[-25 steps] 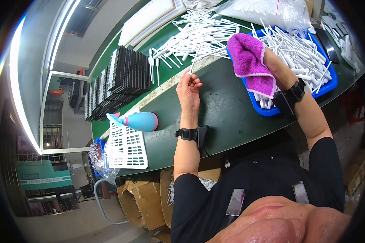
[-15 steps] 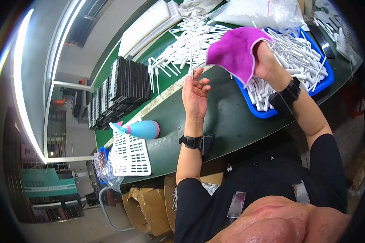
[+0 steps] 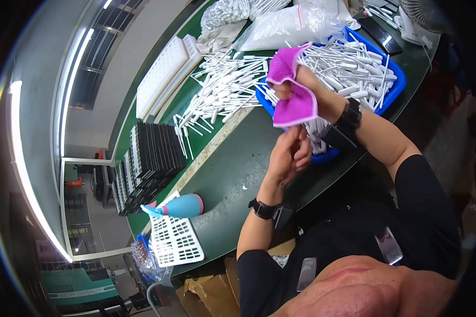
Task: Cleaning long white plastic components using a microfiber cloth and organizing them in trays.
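A purple cloth (image 3: 296, 105) with a pale edge is gripped in my right hand (image 3: 307, 84), its lower part hanging down. Just below that edge, my left hand (image 3: 291, 154) has its fingers closed in a pinch; the thin-stemmed white stick seen in it earlier is now mostly hidden by the fingers and cloth. Both hands are over the near left side of a blue tray (image 3: 401, 79) heaped with white sticks (image 3: 349, 66), each with a thicker end. More loose white sticks (image 3: 222, 90) lie in a pile on the green table, left of the tray.
Stacked black slotted trays (image 3: 156, 150) stand at the left. Nearby are a blue spray bottle (image 3: 182, 206) and a white perforated plate (image 3: 177, 243). White foam blocks (image 3: 161, 76), a clear plastic bag (image 3: 291, 26) and a phone (image 3: 381, 36) lie along the back.
My left hand has moved right and up to the cloth with the white stick. The cloth in my right hand has come over to meet it and folded. The view has shifted.
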### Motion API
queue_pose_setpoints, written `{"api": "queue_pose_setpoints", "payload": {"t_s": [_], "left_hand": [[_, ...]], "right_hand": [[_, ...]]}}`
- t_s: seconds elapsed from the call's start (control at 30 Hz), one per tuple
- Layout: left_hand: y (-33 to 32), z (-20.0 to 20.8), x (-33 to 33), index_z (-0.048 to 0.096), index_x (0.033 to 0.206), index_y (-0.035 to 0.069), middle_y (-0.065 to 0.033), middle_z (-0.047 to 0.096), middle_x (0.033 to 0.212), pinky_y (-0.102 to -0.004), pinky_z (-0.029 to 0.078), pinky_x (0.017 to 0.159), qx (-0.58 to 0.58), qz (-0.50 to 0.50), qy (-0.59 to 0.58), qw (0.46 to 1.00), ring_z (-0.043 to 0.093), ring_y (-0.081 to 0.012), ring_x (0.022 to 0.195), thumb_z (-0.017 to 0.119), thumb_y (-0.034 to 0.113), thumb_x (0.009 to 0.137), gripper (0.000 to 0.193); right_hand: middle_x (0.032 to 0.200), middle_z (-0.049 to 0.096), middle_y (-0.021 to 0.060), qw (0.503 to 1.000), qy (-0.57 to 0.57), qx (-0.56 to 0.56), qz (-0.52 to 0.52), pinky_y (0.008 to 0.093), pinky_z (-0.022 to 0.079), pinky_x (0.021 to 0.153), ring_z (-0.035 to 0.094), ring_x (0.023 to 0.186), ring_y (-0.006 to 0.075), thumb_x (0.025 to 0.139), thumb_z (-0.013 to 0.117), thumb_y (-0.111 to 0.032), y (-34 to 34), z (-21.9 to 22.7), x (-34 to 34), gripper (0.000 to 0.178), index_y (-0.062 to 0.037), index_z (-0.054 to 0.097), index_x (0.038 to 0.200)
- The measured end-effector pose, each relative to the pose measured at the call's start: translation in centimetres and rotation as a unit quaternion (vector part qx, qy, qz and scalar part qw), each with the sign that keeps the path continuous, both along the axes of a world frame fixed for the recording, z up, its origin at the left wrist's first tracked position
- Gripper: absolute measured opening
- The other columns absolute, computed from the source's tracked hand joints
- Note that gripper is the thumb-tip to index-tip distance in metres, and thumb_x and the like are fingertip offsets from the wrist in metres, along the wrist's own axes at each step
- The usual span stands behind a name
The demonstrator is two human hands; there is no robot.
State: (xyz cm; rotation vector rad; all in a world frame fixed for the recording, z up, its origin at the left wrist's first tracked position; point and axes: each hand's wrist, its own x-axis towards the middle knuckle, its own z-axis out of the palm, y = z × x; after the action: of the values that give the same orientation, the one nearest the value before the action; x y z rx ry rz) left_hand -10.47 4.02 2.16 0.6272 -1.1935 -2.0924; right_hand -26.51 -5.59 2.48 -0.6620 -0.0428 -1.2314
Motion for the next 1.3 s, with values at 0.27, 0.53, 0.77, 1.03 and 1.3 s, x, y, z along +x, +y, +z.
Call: {"api": "queue_pose_setpoints", "payload": {"t_s": [0.27,0.53,0.77,1.03,1.3], "left_hand": [[2.3,0.2,-0.8,0.047,0.083,0.007,-0.0006,0.044,0.053,-0.0220,0.029,0.037,0.012,0.164,-0.039,0.986,0.041,-0.0094,0.042,0.042,0.023,0.096,0.021],[-0.2,2.1,4.9,0.056,0.074,0.002,-0.0012,0.052,0.059,-0.0204,0.030,0.040,-0.300,0.244,-0.179,0.904,0.045,-0.0076,0.047,0.046,0.017,0.095,0.028],[-1.4,3.7,4.3,0.066,0.088,-0.002,0.0009,0.056,0.066,-0.0179,0.034,0.049,-0.360,0.470,-0.186,0.784,0.046,-0.0025,0.057,0.057,0.010,0.091,0.016],[-1.2,4.1,6.0,0.064,0.088,-0.002,-0.0018,0.058,0.070,-0.0178,0.035,0.044,-0.205,0.433,-0.087,0.874,0.051,-0.0026,0.058,0.056,0.015,0.092,0.020],[-2.1,4.6,9.1,0.061,0.092,-0.002,-0.0066,0.062,0.074,-0.0198,0.041,0.043,-0.199,0.504,-0.012,0.841,0.057,-0.0085,0.058,0.054,0.019,0.093,0.022]], "right_hand": [[0.072,0.053,0.0009,0.990,0.139,0.029,-0.008,0.0266,0.039,0.050,0.048,0.055,0.0129,0.096,0.039,-0.027,1.4,1.9,2.6,0.028,-0.0073,0.052,0.081],[0.095,0.059,0.0026,0.909,0.368,0.025,-0.192,0.0267,0.046,0.070,0.055,0.084,0.0119,0.095,0.047,-0.025,3.6,1.0,4.7,0.027,-0.0046,0.055,0.111],[0.110,0.054,0.0030,0.790,0.563,-0.242,-0.004,0.0270,0.043,0.087,0.051,0.099,0.0129,0.091,0.054,-0.015,4.3,1.2,4.3,0.034,-0.0023,0.049,0.122],[0.102,0.053,0.0006,0.812,0.545,-0.209,0.012,0.0254,0.043,0.083,0.051,0.093,0.0120,0.092,0.052,-0.014,4.4,1.8,4.8,0.033,-0.0037,0.049,0.124],[0.095,0.055,-0.0019,0.903,0.422,-0.033,0.074,0.0214,0.045,0.067,0.054,0.078,0.0078,0.094,0.050,-0.025,4.4,1.4,5.4,0.035,-0.0062,0.050,0.123]]}}
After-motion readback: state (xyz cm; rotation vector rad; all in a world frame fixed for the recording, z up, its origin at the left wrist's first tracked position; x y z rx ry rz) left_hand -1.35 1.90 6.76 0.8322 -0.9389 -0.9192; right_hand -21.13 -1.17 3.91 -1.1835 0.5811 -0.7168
